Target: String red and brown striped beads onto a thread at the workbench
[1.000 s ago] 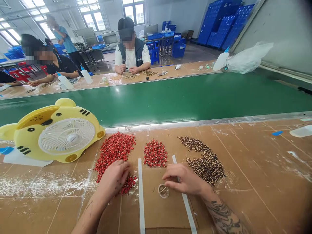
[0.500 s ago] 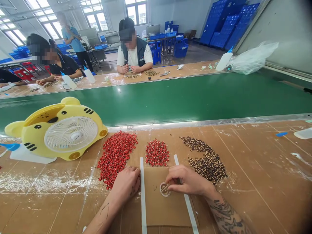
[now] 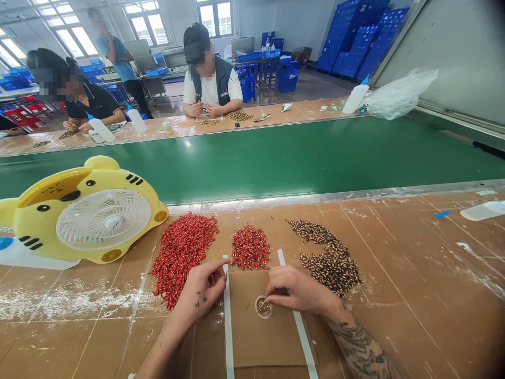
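Note:
My right hand [image 3: 290, 287] pinches a thin light stick [image 3: 262, 304] between thumb and fingers. The stick's tip sits in a small round clear dish [image 3: 263, 316], whose contents I cannot make out. The dish rests on a brown cardboard sheet [image 3: 268, 345]. My left hand [image 3: 205, 287] is beside the sheet's left white strip [image 3: 229, 331], fingers curled and thumb near the index fingertip; anything held there is too small to tell. Behind the sheet lies a small pile of red-and-black bead-like pieces [image 3: 251, 247]. A larger red pile [image 3: 183, 252] lies behind my left hand.
A dark-and-tan pile of small pieces [image 3: 333, 258] lies beyond my right hand. A yellow animal-faced fan [image 3: 94, 210] stands left, over a white bottle [image 3: 35, 258]. A green belt [image 3: 256, 163] runs across, with co-workers seated beyond it. A white bottle [image 3: 483, 210] lies at right.
My left hand has turned, bringing its thumb and index finger into view by the strip. My right hand keeps the stick in the dish. The whole view has shifted slightly.

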A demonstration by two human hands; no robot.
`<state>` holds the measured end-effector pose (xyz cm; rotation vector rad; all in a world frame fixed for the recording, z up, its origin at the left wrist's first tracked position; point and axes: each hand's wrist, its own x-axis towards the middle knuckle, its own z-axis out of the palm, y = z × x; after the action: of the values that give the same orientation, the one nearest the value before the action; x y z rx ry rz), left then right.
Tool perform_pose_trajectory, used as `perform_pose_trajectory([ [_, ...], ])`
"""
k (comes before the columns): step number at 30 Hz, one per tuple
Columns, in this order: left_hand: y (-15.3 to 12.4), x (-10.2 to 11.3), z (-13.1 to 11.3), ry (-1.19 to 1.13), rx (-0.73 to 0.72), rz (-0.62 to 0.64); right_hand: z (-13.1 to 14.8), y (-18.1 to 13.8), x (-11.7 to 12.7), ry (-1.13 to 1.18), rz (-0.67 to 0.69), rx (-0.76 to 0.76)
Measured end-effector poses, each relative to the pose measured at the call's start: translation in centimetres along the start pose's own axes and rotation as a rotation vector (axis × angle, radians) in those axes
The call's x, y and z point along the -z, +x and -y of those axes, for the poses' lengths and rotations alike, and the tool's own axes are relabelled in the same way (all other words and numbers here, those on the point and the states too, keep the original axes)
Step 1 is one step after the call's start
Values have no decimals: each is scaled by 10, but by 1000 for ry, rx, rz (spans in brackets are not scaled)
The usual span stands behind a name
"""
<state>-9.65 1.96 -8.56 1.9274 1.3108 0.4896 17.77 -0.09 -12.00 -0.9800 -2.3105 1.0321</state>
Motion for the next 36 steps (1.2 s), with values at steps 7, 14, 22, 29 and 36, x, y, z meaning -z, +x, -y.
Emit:
perform_pose_trajectory([
  [7,17,-34,0,-680,159,34,7,5,-8,-28,-18,129],
  [14,22,-62,11,-1022,238,59,5,5,-10,-138,-26,166],
  [22,15,-73,16,-1171,243,51,4,4,-11,-88,-8,147],
  [29,13,-76,12,-1196,327,88,5,-4,4,149,-171,82],
  [36,14,-74,6,-1116,340,79,4,-5,0,207,-492,13],
])
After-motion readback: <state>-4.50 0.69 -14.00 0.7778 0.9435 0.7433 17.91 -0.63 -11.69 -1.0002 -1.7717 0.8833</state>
